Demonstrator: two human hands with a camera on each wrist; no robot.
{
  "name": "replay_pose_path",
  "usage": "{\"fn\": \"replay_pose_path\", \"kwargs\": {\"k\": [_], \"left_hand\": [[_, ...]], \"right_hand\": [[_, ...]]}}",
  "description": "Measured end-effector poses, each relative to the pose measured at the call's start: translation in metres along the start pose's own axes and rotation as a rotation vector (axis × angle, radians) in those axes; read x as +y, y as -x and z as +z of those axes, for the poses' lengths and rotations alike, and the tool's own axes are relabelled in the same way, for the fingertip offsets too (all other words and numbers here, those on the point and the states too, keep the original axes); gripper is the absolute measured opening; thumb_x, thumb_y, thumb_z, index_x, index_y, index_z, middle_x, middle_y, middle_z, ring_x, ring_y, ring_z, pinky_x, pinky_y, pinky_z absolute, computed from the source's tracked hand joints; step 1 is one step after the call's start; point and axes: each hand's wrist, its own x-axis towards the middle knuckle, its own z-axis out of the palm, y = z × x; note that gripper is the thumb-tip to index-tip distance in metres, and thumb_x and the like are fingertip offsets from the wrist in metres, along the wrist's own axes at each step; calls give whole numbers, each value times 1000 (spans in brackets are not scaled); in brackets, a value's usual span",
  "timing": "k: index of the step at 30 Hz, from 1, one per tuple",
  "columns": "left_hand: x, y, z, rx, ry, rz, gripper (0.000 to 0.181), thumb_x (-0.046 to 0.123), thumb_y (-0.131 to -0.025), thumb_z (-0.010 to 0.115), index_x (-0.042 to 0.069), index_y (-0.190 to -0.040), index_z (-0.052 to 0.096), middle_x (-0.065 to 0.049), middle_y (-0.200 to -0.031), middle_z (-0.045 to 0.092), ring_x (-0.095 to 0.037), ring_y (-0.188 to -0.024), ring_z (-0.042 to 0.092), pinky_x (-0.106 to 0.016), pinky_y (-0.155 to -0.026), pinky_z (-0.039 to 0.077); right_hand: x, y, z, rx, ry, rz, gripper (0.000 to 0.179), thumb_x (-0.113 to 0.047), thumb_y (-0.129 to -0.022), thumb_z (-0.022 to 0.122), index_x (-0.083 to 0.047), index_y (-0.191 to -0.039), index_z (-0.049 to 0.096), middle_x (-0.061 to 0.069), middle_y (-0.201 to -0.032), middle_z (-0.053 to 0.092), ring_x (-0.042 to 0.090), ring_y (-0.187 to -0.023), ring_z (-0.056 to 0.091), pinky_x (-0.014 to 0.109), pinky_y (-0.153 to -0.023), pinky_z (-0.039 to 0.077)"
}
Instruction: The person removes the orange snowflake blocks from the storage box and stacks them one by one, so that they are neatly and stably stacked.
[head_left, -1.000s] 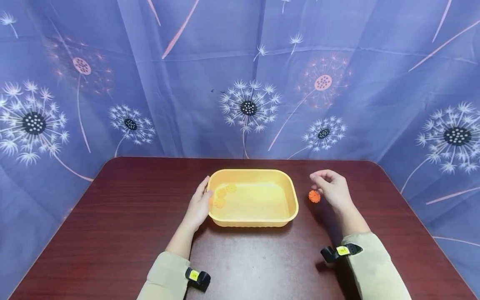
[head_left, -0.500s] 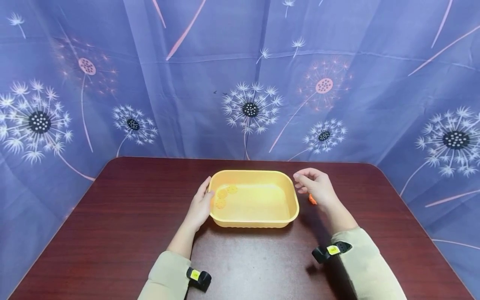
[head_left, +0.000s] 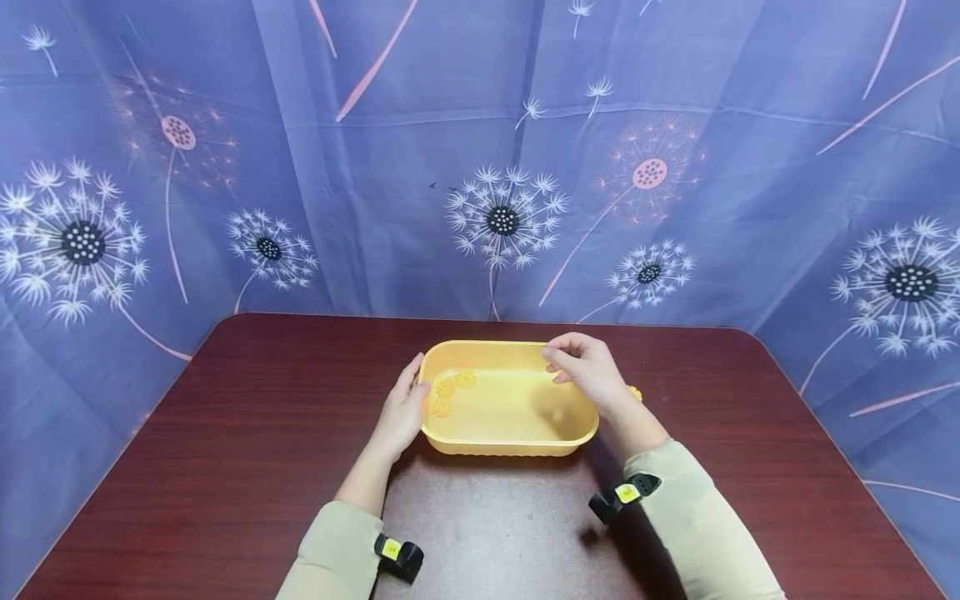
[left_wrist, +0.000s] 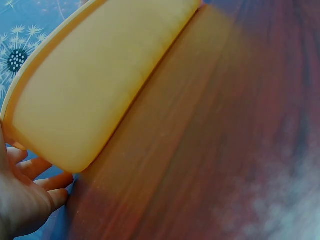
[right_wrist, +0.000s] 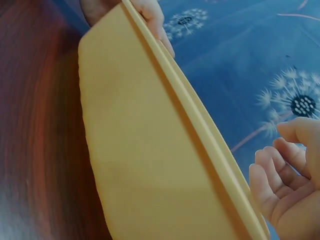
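A yellow plastic tub (head_left: 502, 442) stands on the table. My left hand (head_left: 397, 414) grips its left end, thumb over the rim and fingers along the outer wall. Inside the tub, toward that end, lie three small flower-shaped discs (head_left: 446, 387). Over the tub's back right part is my right hand (head_left: 587, 367), thumb and forefinger curled close together. No object shows at its fingertips in the head or right wrist view, and I cannot tell whether it holds something small. Another flower-shaped disc (head_left: 636, 392) peeks out past the right forearm, mostly hidden.
The dark red-brown table (head_left: 262, 467) extends on both sides of the tub. Behind it hangs a blue curtain (head_left: 375, 208) with dandelion prints. Each sleeve carries a black strapped-on camera, one on the left (head_left: 401, 560) and one on the right (head_left: 626, 493).
My right hand has moved left from beside the tub to over it, fingers still curled. The disc at the right is now mostly behind the forearm. The left hand keeps its grip.
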Motion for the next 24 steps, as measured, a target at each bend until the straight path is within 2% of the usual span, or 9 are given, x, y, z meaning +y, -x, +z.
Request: {"fn": "replay_pose_path", "kwargs": {"k": [5,13,18,24], "left_hand": [[1,-1,-1,-16,25,-27,53,19,-101,34,19,-152,21,-13,-154,27,-26,-138,33,-47,-106,38],[-1,0,-2,-15,16,-55,53,20,-101,36,21,-152,22,-11,-155,25,-27,-139,31,-48,-108,35],[-2,1,-2,-15,18,-59,52,21,-101,35,22,-152,21,-11,-156,24,-27,-139,31,-48,-108,35],[0,0,0,-26,14,-46,53,22,-102,35,20,-153,19,-11,-156,23,-28,-137,33,-48,-108,35]], "right_hand": [[-2,-4,17,-32,57,-31,24,-13,-88,63,7,-101,62,10,-84,66,9,-70,61,26,-61,56],[-2,-8,48,-78,71,-43,24,-13,-86,67,5,-101,64,7,-79,63,8,-71,57,39,-70,56],[-9,-10,67,-75,91,-38,19,-11,-85,67,3,-98,64,0,-76,59,7,-68,53,32,-65,53],[-13,-14,83,-63,139,-38,16,-12,-83,69,0,-94,66,5,-79,64,7,-66,53,21,-60,50]]}}
